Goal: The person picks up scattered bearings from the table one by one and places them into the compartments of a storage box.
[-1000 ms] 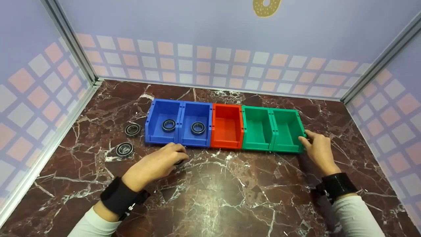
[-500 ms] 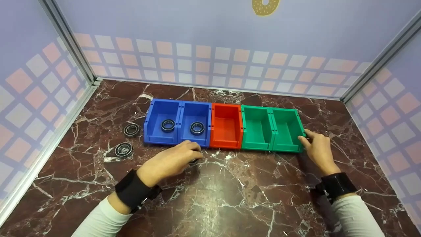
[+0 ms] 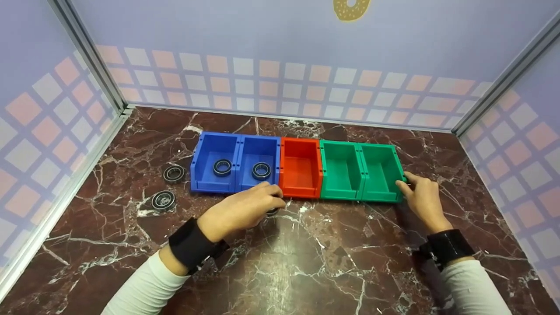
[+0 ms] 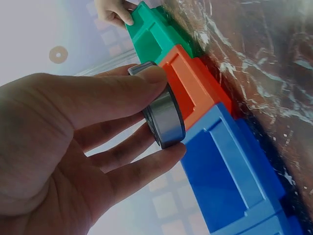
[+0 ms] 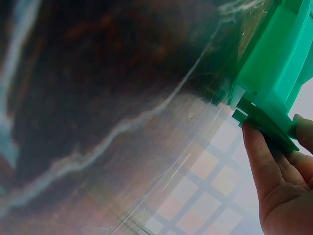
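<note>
My left hand [image 3: 245, 208] pinches a ball bearing [image 4: 167, 117] between thumb and fingertips, held on edge in front of the bins; its smooth steel rim faces the left wrist camera. Behind it stand a red bin [image 3: 302, 191] and two blue bins [image 3: 214, 187]. A bearing [image 3: 222, 174] lies in the left blue bin, another bearing [image 3: 261, 177] in the right one. At the row's other end, my right hand [image 3: 423, 197] grips the side edge of the outer green bin [image 3: 381, 197], thumb in front and fingers behind, as the right wrist view also shows.
Two more bearings lie on the marbled tabletop [image 3: 332, 262] left of the bins: one bearing [image 3: 166, 174] farther back, one bearing [image 3: 154, 201] nearer. An inner green bin [image 3: 341, 194] adjoins the red one. Patterned panels [image 3: 245, 83] enclose the table at the back and sides.
My left hand has moved rightward along the bins' front with the bearing, from before the left blue bin to near the red bin. The right hand keeps its hold on the green bin.
</note>
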`<state>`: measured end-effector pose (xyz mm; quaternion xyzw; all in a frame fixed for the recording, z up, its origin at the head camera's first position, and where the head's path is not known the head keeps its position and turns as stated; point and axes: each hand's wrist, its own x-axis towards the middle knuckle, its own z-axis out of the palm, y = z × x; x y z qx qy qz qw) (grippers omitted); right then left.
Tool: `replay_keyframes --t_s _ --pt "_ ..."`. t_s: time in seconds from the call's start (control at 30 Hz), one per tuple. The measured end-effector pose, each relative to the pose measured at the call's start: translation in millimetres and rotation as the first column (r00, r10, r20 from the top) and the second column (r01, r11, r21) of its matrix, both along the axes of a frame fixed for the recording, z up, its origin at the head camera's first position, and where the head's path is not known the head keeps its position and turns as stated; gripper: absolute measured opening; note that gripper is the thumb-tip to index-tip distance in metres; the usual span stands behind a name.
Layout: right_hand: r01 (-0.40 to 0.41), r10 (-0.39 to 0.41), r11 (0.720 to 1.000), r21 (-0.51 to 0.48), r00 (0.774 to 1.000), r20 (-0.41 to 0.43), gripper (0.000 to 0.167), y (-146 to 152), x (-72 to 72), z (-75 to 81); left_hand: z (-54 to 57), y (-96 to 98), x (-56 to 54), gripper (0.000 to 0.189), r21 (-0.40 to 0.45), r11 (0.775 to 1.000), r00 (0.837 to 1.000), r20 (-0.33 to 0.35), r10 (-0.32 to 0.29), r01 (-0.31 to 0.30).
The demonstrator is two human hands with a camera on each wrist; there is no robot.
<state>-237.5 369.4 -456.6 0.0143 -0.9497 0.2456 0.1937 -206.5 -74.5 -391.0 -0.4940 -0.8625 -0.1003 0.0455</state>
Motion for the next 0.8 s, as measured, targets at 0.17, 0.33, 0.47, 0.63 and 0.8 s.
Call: replay_keyframes --t_s 0.17,0.33,0.47,0.63,0.8 --pt "-0.005 0.005 1.0 -0.005 1.0 -0.007 0.035 0.8 -0.4 -0.8 4.9 7.1 -2.8 0.034 -0.002 1.0 1.0 -0.003 -0.021 0.021" --pt "-0.013 0.013 1.0 -0.008 1.0 -0.005 0.035 1.7 -0.4 -1.4 7.9 12.2 -5.8 0.037 -0.006 0.999 0.999 0.0 -0.044 0.044" --pt "-0.015 0.015 1.0 -0.009 1.0 0.007 0.036 1.7 -0.2 -1.3 10.8 16.4 -8.9 0.037 0.002 0.998 0.998 -0.028 -0.062 0.062" --pt "-0.006 0.006 1.0 -0.008 1.0 0.013 0.037 1.3 -0.5 -1.1 17.3 21.2 -12.0 0.036 0.001 0.998 0.998 -0.016 -0.062 0.062" --pt "0.003 -0.003 1.0 -0.009 1.0 0.012 0.038 0.8 -1.0 -0.9 21.9 26.9 -16.1 0.031 0.005 0.997 0.997 -0.022 -0.08 0.08"
